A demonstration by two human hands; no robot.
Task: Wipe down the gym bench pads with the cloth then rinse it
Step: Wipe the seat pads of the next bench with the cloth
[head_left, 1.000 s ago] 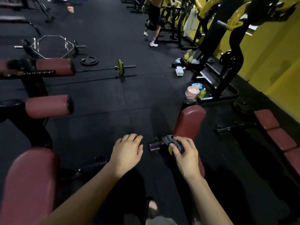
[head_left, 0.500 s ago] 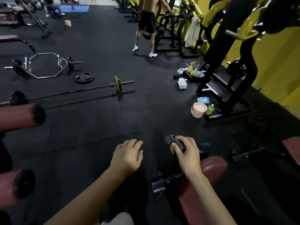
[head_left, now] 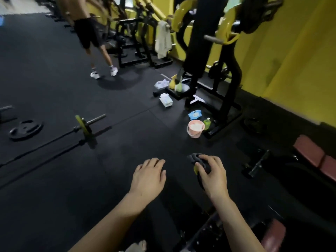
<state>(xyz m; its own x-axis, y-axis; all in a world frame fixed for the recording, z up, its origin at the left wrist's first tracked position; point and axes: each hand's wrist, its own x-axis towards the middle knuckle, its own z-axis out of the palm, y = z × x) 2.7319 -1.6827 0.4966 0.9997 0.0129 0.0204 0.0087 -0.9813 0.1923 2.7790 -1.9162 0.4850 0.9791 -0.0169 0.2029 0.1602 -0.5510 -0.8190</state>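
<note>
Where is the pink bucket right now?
In the head view the pink bucket sits on the floor, right of centre, beside a green bottle at the foot of the black machine frame.

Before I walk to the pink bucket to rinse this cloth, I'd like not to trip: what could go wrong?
The barbell and loose weight plate lie on the dark floor to the left, hard to see. A bench frame bar juts out at the right. The pink bucket sits among a bottle and packets, so reaching in with the cloth may knock them.
</note>
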